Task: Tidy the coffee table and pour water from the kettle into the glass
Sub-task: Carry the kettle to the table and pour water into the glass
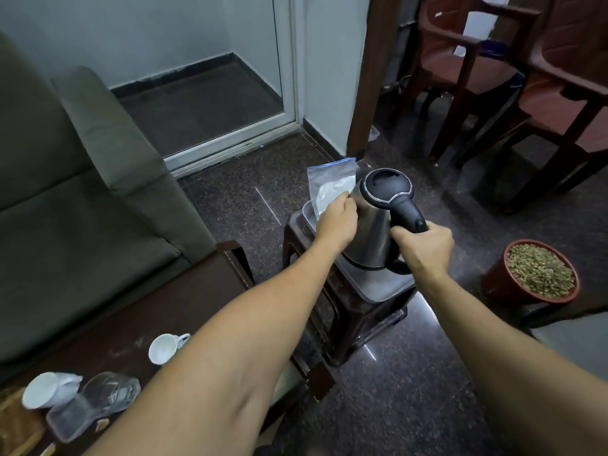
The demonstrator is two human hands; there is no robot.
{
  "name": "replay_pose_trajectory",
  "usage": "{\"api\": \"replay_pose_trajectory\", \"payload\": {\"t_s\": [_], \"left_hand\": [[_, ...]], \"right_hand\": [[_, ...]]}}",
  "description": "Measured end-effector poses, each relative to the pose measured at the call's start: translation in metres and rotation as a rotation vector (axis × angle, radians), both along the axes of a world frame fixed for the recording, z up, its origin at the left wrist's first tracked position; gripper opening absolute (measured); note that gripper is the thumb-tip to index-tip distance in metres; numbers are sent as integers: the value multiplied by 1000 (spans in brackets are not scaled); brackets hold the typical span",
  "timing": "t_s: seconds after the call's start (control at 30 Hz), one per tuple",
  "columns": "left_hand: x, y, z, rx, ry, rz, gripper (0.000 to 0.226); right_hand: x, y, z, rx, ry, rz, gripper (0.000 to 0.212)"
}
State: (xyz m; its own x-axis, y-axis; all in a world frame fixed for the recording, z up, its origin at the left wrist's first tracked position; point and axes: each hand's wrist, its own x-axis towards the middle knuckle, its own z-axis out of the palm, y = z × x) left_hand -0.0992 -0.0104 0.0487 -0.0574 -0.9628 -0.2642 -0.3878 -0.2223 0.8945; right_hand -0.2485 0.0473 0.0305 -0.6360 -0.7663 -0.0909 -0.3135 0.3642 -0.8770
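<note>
Both bare forearms reach up from the bottom edge toward the middle of the view. At about 7 o'clock, on the dark coffee table (184,291), a clear glass (95,401) lies tipped on its side, with a white cup (49,390) just to its 9 o'clock, also tipped; a second white cup (163,347) lies on its side a little further up the tabletop. Beyond the table's end, near the centre, a dark plastic stool (332,311) carries a metal tray (381,286), and the steel kettle (375,225) with its black lid stands upright on that tray. The right hand (422,250) is closed around the kettle's black handle at the kettle's 3 o'clock side. The left hand (339,222) rests against the kettle's 9 o'clock flank, its fingers curled and pinching the lower edge of a clear zip bag (330,189) holding something white, which stands up behind the hand at 12 o'clock. A green sofa (82,192) fills the 9 o'clock side, a pot of pebbles (539,271) sits on the floor at 3 o'clock, and brown chairs (493,70) stand at 1 o'clock.
</note>
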Motion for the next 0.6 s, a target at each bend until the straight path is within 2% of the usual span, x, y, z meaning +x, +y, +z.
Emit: {"api": "replay_pose_trajectory", "payload": {"t_s": [0.1, 0.27, 0.37, 0.6], "left_hand": [[20, 8, 31, -32, -21, 29, 36], [72, 28, 75, -68, -43, 90, 42], [108, 43, 101, -79, -73, 139, 48], [202, 88, 153, -151, -136, 249, 46]], "right_hand": [[21, 3, 29, -31, 23, 24, 19], [69, 12, 70, -94, -19, 100, 20], [100, 19, 93, -123, -32, 146, 25], [184, 39, 146, -132, -5, 304, 36]]}}
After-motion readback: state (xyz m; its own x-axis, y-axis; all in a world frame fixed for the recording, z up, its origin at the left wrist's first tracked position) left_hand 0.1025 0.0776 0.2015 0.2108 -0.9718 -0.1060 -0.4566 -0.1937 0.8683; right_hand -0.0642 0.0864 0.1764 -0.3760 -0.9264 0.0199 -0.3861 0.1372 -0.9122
